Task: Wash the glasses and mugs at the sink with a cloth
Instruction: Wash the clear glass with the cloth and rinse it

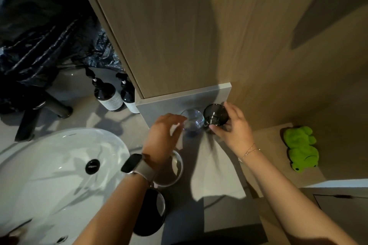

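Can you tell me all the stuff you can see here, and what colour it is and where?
sink: 1, white, lower left
drain: 1, black, middle of the sink
bottles: 2, dark with pale labels, behind the sink by the cabinet
cabinet: 1, light wood, top middle
bag: 1, shiny black, top left
clear glass: 1, see-through, on the grey counter at the left hand
dark glass: 1, smoky grey, beside the clear glass
cloth: 1, pale, spread on the counter
frog toy: 1, green, on the wooden ledge, right
watch: 1, black with pale strap, left wrist
left hand: 1, at the clear glass
right hand: 1, grip on the dark glass
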Available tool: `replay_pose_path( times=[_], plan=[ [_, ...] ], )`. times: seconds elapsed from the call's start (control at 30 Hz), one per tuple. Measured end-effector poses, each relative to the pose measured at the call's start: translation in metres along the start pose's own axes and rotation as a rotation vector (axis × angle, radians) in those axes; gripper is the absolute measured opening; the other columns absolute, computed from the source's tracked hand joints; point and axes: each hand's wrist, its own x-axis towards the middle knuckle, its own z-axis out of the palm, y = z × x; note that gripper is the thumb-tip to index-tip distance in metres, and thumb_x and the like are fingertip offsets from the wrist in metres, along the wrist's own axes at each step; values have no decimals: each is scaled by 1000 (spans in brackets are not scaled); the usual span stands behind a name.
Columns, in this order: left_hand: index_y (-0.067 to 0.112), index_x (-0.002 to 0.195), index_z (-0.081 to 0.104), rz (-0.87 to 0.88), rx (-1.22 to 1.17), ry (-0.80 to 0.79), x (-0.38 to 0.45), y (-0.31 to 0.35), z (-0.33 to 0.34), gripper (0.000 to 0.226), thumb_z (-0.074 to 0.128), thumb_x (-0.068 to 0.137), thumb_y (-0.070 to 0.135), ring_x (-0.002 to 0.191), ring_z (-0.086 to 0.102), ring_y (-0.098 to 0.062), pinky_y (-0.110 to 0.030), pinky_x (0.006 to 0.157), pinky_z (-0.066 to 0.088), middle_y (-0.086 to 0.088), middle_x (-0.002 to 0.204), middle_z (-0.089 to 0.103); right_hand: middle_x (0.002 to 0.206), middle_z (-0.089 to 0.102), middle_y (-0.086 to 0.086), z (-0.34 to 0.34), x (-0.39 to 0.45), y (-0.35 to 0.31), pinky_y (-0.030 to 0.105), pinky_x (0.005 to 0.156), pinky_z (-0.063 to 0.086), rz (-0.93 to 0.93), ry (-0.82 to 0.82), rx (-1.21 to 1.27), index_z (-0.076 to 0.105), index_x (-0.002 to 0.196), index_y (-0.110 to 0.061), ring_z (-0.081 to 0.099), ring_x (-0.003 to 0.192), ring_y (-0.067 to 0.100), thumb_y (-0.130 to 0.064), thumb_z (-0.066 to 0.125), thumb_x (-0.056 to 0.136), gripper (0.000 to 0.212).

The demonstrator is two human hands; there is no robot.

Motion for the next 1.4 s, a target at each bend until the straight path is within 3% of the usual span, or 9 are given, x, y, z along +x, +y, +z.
replay_pose_path(
  times=[0.13, 0.2, 0.27, 0.37, 0.47, 0.57, 1.07, 1.23, 1.4],
  plan=[
    [16, 108, 72, -99, -29, -167, -9, -37, -37, 26, 57, 93, 0, 93, 62, -10, -6, 80, 45, 6, 109, 66, 154, 30, 5, 0, -35, -16, 23, 112, 23, -33, 105, -86, 42, 145, -15, 33, 139, 20, -24, 73, 83, 70],
    [18, 115, 69, -105, -32, -354, -13, -56, -42, 31, 57, 93, -1, 98, 61, -9, -8, 85, 47, 9, 114, 64, 135, 53, 2, 3, -71, -33, 23, 102, 37, -110, 184, -87, 59, 126, -17, 50, 124, 22, -14, 68, 85, 42],
    [17, 117, 68, -93, -92, -479, -15, -70, -39, 26, 56, 97, 6, 103, 61, -10, -21, 97, 47, 8, 117, 64, 98, 69, -4, 16, -111, -48, 28, 78, 51, -57, 97, 35, 68, 94, -28, 65, 90, 17, -15, 67, 84, 17],
    [15, 107, 70, -144, -166, -575, -19, -73, -37, 21, 50, 102, 19, 94, 59, -7, -7, 85, 41, 5, 104, 66, 70, 67, -7, 48, -166, -72, 34, 67, 53, 109, -214, -12, 65, 77, -29, 61, 65, 8, -48, 64, 80, 19],
    [0, 88, 67, -148, -267, -576, -19, -83, -38, 27, 51, 101, 18, 81, 56, -12, -13, 79, 42, -10, 87, 66, 75, 63, -10, 80, -197, -88, 27, 64, 49, 121, -349, -220, 56, 93, -28, 62, 71, 9, -68, 53, 78, 43],
    [6, 71, 55, -143, -394, -607, -22, -96, -45, 29, 55, 97, 18, 80, 53, -10, -19, 81, 44, -2, 76, 56, 79, 58, -8, 93, -200, -97, 28, 66, 48, 119, -280, -319, 52, 108, -25, 63, 80, 18, -52, 52, 89, 33],
    [6, 80, 59, -308, -590, -753, -96, -131, -83, 33, 42, 105, 19, 55, 42, 0, -14, 65, 37, 15, 60, 56, 119, 62, -2, 65, -112, -112, 26, 82, 42, -256, -422, -833, 62, 123, -32, 53, 111, 22, -26, 50, 96, 30],
    [12, 73, 54, -304, -704, -563, -122, -126, -72, 32, 44, 92, 36, 63, 39, -6, -16, 63, 34, 4, 69, 47, 87, 68, -11, 70, -176, -122, 24, 70, 48, -170, 130, -173, 72, 89, -23, 59, 76, 9, -17, 66, 82, 10],
    [9, 73, 48, -339, -736, -372, -139, -114, -58, 34, 44, 104, 23, 63, 35, -7, -20, 66, 33, 10, 65, 42, 87, 72, -4, 124, -238, -111, 23, 69, 52, 412, -71, 458, 71, 88, -32, 65, 71, 5, -4, 67, 85, 29]
  ],
)
